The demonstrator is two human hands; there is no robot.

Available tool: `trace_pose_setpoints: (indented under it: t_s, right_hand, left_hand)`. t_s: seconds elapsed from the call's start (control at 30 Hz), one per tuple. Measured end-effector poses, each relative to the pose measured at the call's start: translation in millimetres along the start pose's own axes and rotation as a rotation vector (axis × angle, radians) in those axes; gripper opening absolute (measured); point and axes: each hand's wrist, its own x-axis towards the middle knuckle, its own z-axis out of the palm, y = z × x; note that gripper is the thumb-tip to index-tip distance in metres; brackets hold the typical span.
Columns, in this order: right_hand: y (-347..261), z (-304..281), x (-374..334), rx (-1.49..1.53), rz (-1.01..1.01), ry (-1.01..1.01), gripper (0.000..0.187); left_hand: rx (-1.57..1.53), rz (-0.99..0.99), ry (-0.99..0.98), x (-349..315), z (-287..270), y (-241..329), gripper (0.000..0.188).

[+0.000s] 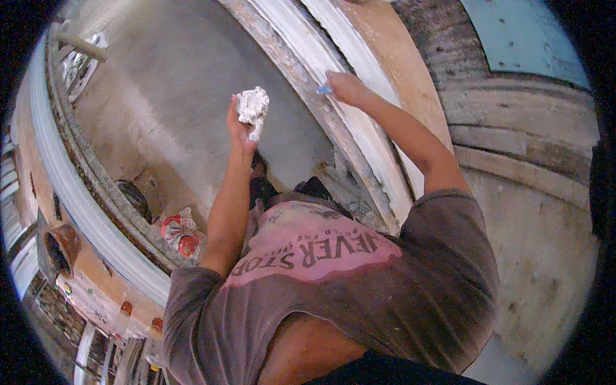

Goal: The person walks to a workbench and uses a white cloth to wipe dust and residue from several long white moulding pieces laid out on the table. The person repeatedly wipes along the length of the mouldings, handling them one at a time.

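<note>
My left hand [239,128] is raised in front of my body, its fingers closed under a lump of white putty [252,106]. A strip of the putty hangs down near my wrist. With my right arm stretched out, my right hand [347,88] grips a small blue tool [325,90] whose exact kind I cannot make out. That hand is over a long board [359,128] smeared with white, and I cannot tell whether the tool touches it.
A second long white-edged board [96,205] runs along the left. On the floor near it lies a crumpled red and white bag [182,234], beside a dark round object [135,197]. Weathered planks [487,102] and a light blue panel [520,38] are at the far right.
</note>
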Motion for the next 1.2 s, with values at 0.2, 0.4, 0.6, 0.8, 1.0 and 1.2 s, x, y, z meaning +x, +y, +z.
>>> trace_pose_setpoints:
  t_s: [0.2,0.4,0.6,0.8,1.0,1.2]
  right_hand:
    - [-30,26,-91,0.047,0.016,-0.129,0.016]
    - [-46,37,-109,0.172,0.076,0.013,0.013]
    - [-46,23,-69,0.164,0.079,-0.035,0.011]
    - [-37,21,-84,0.184,0.094,0.013,0.011]
    - [-22,19,-112,0.167,0.04,-0.053,0.013]
    - [9,38,-166,0.102,-0.116,0.053,0.012]
  left_hand:
    - [0.0,-0.053,-0.011,7,-14,0,0.038]
    - [-0.007,-0.149,0.057,21,-35,1,0.04]
    - [0.023,-0.209,0.153,27,-37,3,0.041]
    - [0.037,-0.227,0.207,12,-21,-2,0.04]
    - [0.076,-0.129,0.066,10,-27,-5,0.04]
    - [0.08,-0.14,0.105,4,-31,-8,0.04]
